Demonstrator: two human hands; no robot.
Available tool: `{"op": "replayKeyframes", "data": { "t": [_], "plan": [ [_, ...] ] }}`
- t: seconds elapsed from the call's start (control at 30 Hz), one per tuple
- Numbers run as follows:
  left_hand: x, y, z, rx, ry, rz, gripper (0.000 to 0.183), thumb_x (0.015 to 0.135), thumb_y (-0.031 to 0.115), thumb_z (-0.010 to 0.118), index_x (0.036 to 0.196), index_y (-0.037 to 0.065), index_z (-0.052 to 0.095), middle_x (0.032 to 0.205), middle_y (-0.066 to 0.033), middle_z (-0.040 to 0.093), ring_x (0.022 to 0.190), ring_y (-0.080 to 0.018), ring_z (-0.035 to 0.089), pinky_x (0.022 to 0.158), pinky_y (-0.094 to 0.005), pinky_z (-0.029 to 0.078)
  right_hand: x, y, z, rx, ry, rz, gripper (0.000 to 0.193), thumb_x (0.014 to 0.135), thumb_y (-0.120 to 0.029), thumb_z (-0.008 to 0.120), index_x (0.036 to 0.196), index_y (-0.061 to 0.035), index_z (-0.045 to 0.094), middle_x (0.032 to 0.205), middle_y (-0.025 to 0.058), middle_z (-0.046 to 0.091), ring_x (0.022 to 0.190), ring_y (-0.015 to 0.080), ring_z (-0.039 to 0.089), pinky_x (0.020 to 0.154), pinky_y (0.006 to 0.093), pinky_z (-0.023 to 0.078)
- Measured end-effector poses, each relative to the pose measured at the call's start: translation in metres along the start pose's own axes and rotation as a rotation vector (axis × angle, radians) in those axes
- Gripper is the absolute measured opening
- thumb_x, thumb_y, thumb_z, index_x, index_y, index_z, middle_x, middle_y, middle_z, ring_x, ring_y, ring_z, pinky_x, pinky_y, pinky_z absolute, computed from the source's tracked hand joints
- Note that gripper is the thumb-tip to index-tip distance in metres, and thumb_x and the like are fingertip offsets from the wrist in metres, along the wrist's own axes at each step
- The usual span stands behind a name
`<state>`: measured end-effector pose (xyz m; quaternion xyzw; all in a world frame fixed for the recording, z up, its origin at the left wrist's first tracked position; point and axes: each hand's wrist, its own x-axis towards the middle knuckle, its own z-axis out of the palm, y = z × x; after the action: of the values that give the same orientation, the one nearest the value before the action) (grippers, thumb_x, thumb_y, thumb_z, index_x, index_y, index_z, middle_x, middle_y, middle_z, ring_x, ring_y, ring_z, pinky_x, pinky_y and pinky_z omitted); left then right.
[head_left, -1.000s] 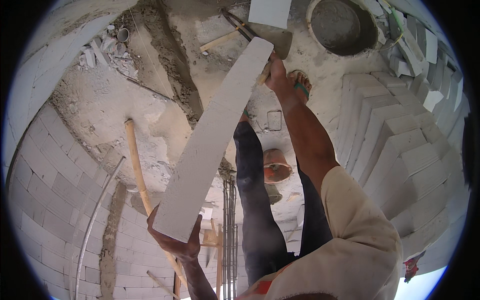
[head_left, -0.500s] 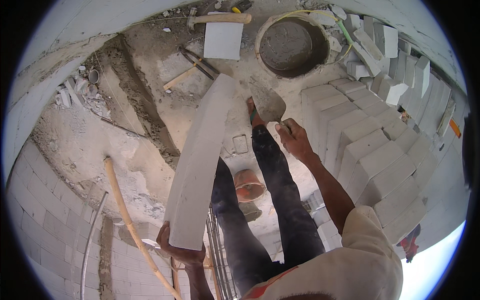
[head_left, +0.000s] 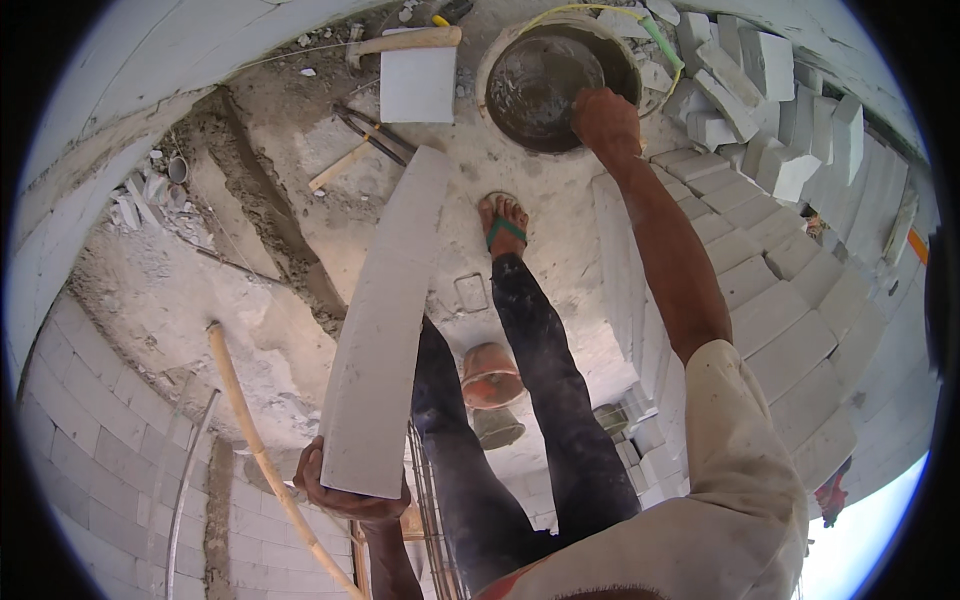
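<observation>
My left hand (head_left: pixel 352 492) is wrapped round the near end of a long pale block (head_left: pixel 385 330), which slants up and away in front of my left leg. Over the right part of a round tub (head_left: pixel 487 85) of wet grey mortar (head_left: pixel 535 80), my right hand (head_left: pixel 606 122) is closed on the trowel that showed in it a moment earlier. Its blade cannot be made out now, dipped in the mortar or covered by the fist.
Stacked blocks (head_left: pixel 775 310) fill the right side, with broken pieces (head_left: pixel 735 100) behind. Pincers (head_left: pixel 375 135), a hammer (head_left: pixel 410 42) and a white slab (head_left: pixel 418 88) lie ahead. A mortar strip (head_left: pixel 275 210) crosses the floor; a wooden pole (head_left: pixel 255 430) leans left. An orange bucket (head_left: pixel 490 375) stands between my legs.
My right hand has reached forward with the trowel, from beside my foot to the mortar tub. The block in my left hand has stayed nearly in place as the view shifted slightly.
</observation>
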<state>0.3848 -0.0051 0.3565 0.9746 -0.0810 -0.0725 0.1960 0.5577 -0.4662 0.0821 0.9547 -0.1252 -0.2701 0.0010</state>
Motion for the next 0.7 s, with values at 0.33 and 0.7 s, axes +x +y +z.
{"op": "replayKeyframes", "data": {
  "t": [0.33,0.7],
  "plan": [
    [-0.024,-0.013,0.002,-0.036,0.001,-0.03,0.074,0.082,0.03,0.072,0.142,0.003,0.038,0.129,-0.0152,0.044,0.114,-0.0374,0.052,0.09,-0.0513,0.048,-0.023,0.001,0.019,0.231,-0.281,-0.052,0.031,0.104,-0.029,0.055,0.117,-0.0099,0.076,0.116,0.0132,0.075,0.111,0.0341,0.071,0.096,0.0458,0.056],
    [-0.036,-0.014,0.004,-0.055,0.03,-0.116,0.084,0.075,0.021,0.076,0.143,-0.003,0.033,0.131,-0.0199,0.041,0.118,-0.0396,0.05,0.092,-0.051,0.049,-0.052,0.042,0.069,0.935,0.004,0.048,0.031,0.093,-0.033,0.08,0.104,-0.0046,0.076,0.085,0.006,0.071,0.078,0.0137,0.063,0.073,0.0319,0.051]
  ]
}}
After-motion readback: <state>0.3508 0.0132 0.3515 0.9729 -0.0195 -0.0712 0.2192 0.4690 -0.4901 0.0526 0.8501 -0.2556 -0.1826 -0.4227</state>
